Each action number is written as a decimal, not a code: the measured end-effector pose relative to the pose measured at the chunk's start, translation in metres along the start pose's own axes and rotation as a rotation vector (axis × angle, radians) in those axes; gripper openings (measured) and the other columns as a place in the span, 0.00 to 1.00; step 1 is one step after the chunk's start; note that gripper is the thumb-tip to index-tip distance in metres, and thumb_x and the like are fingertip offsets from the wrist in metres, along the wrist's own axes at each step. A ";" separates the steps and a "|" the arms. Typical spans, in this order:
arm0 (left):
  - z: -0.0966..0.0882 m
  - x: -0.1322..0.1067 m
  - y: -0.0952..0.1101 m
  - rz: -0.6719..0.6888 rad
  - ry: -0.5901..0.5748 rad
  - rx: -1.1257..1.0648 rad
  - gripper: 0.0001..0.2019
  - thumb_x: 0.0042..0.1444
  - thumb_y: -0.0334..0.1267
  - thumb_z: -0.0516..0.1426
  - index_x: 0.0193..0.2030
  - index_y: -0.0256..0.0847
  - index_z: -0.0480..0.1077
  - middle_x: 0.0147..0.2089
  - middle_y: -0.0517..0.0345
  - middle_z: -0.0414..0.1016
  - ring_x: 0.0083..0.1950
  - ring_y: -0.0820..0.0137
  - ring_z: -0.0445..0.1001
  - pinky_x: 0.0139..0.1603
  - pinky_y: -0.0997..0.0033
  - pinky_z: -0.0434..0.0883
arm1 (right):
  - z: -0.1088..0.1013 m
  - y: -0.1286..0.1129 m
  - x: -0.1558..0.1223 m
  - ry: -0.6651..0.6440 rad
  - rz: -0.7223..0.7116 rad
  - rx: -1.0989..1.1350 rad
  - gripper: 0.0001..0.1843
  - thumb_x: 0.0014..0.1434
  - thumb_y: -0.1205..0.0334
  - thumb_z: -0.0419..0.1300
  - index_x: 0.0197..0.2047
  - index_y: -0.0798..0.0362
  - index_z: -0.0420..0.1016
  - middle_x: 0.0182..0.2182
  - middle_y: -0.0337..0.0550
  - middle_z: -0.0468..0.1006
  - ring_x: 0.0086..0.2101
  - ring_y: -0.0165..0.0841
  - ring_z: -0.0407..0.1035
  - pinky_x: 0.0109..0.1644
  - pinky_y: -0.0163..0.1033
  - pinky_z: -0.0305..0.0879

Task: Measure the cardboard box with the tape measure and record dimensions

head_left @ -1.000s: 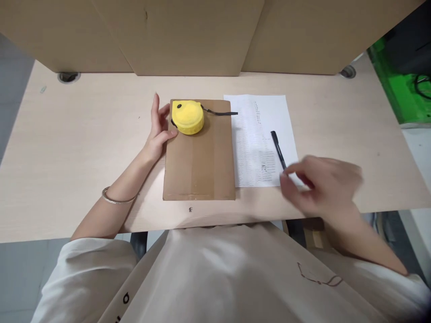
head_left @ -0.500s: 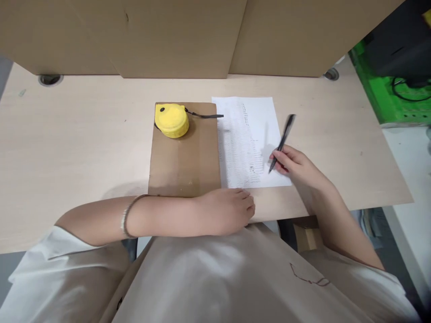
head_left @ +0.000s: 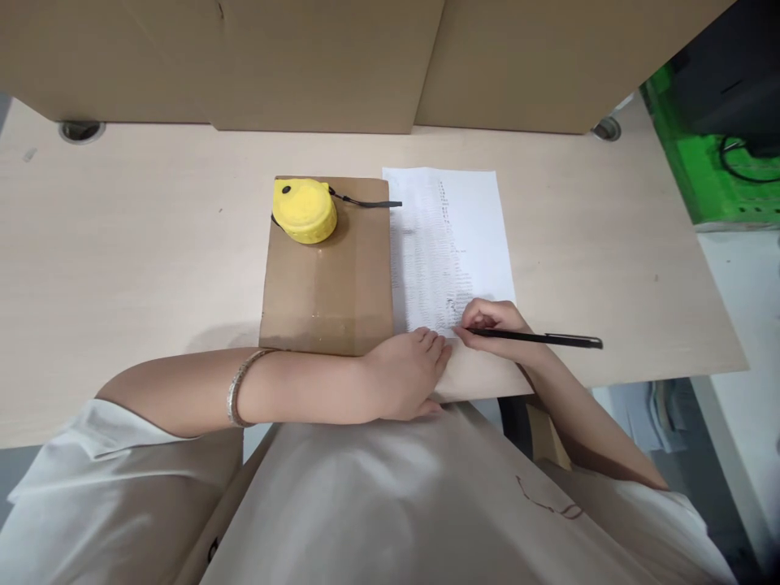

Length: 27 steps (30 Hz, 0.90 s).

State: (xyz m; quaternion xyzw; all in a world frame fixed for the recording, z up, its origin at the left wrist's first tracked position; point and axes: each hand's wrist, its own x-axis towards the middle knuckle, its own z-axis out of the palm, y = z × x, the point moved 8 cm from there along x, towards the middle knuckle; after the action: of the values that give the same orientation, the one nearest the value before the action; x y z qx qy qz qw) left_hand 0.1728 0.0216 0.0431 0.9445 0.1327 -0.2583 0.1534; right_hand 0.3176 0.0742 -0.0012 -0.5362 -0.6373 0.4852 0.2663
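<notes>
Between the fingers of my right hand (head_left: pixel 496 325) is a black pen (head_left: pixel 548 337), lying nearly level with its tail to the right. The pen's tip end is at the lower edge of a white sheet of paper (head_left: pixel 481 219) with lines of writing. My left hand (head_left: pixel 414 370) lies flat, fingertips on the sheet's bottom edge, close beside the right hand. Left of the paper, partly beside my left forearm, is a flat brown cardboard box (head_left: pixel 329 292). A yellow tape measure (head_left: pixel 305 213) with a black wrist strap (head_left: pixel 366 203) rests on the box's upper left.
Tall cardboard panels (head_left: pixel 317 65) stand along the back of the pale wooden desk (head_left: pixel 152 244). Cable holes (head_left: pixel 82 132) show at the desk's back corners. On the right are a green surface (head_left: pixel 682 171) and a dark object with a black cable.
My right hand has moved down and left to the sheet's bottom edge, and the pen has swung from upright to nearly level. My left fingers have shifted slightly up onto the paper's edge.
</notes>
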 end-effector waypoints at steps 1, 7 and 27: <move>0.001 0.000 0.000 -0.001 -0.004 0.015 0.43 0.78 0.58 0.50 0.84 0.22 0.51 0.84 0.34 0.59 0.85 0.51 0.62 0.84 0.59 0.60 | 0.001 -0.001 0.001 -0.015 -0.025 -0.006 0.21 0.61 0.52 0.73 0.27 0.50 0.69 0.22 0.37 0.71 0.22 0.28 0.62 0.26 0.36 0.57; 0.003 0.002 0.000 0.011 0.044 0.047 0.40 0.80 0.55 0.49 0.84 0.22 0.51 0.83 0.37 0.63 0.78 0.53 0.70 0.76 0.60 0.69 | 0.003 -0.003 0.000 -0.029 -0.065 -0.003 0.18 0.65 0.57 0.69 0.25 0.52 0.73 0.22 0.40 0.73 0.23 0.29 0.64 0.27 0.37 0.58; 0.002 0.005 0.000 -0.002 0.060 0.052 0.34 0.80 0.53 0.49 0.83 0.32 0.59 0.83 0.46 0.65 0.75 0.57 0.70 0.71 0.61 0.70 | 0.001 -0.006 -0.001 -0.017 -0.142 -0.036 0.17 0.63 0.64 0.67 0.24 0.52 0.72 0.22 0.40 0.74 0.23 0.28 0.64 0.26 0.36 0.57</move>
State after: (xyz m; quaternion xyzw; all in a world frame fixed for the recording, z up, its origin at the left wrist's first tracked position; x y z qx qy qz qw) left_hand 0.1758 0.0214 0.0389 0.9555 0.1312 -0.2332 0.1244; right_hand 0.3148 0.0737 0.0042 -0.4901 -0.6846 0.4582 0.2848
